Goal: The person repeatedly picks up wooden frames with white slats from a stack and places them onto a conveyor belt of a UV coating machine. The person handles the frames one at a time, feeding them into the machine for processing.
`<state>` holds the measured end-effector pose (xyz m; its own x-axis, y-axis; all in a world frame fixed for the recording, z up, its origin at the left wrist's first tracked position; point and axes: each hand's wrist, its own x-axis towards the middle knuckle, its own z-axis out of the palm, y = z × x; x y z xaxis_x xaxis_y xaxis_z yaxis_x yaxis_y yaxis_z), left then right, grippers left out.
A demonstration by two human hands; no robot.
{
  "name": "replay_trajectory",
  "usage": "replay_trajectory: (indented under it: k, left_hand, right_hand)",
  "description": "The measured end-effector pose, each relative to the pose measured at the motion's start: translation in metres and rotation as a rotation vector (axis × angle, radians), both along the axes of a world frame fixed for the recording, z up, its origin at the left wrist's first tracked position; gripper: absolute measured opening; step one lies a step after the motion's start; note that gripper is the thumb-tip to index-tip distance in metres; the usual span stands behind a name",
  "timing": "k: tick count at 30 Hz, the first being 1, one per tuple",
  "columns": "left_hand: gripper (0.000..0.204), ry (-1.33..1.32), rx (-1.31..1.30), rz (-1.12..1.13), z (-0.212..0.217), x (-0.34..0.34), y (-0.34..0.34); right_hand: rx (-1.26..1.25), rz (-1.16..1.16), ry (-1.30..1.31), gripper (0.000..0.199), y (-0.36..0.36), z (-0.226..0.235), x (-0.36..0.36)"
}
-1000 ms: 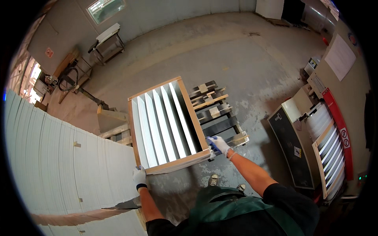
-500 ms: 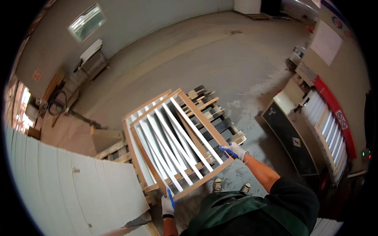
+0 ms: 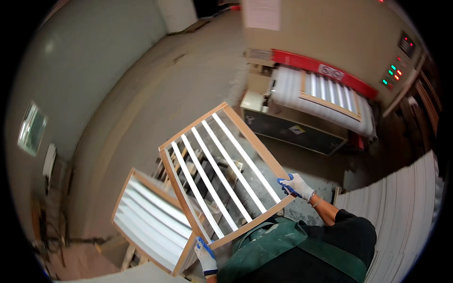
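Note:
A brown-edged rectangular frame with several white slats (image 3: 258,144) is raised in front of me, tilted, by both gloved hands. My left hand (image 3: 206,259), in a white and blue glove, grips its near left corner. At the near right corner, my right hand (image 3: 298,185) has its fingers wrapped round the edge. Below and to the left lie other slatted frames (image 3: 153,217), piled on a wooden pallet (image 3: 129,257). Part of that pile is hidden behind the raised frame.
To the right stands a machine with a red bar (image 3: 347,81) and a pale infeed bed, on which another slatted frame (image 3: 330,109) lies. A lit control panel (image 3: 392,75) is beyond it. White boards (image 3: 401,207) are stacked at my right.
My view has turned to the right. The held frame has come up and away from the pile, swinging right toward the machine. Both hands keep their hold on it.

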<state>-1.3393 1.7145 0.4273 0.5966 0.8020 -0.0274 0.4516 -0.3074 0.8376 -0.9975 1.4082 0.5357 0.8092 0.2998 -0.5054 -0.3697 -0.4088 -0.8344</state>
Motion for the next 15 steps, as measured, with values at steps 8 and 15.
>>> replay_trajectory:
  k: [8,15]
  left_hand:
    - [0.047,0.021,-0.011,-0.474,0.037,0.172,-0.001]
    - [0.058,-0.105,-0.005,-0.709,0.101,0.281,-0.09]
  right_hand:
    - [0.246,-0.602,-0.15,0.02,-0.144,-0.001,-0.063]
    - [0.311,-0.94,-0.18,0.022,-0.232,-0.017,-0.092]
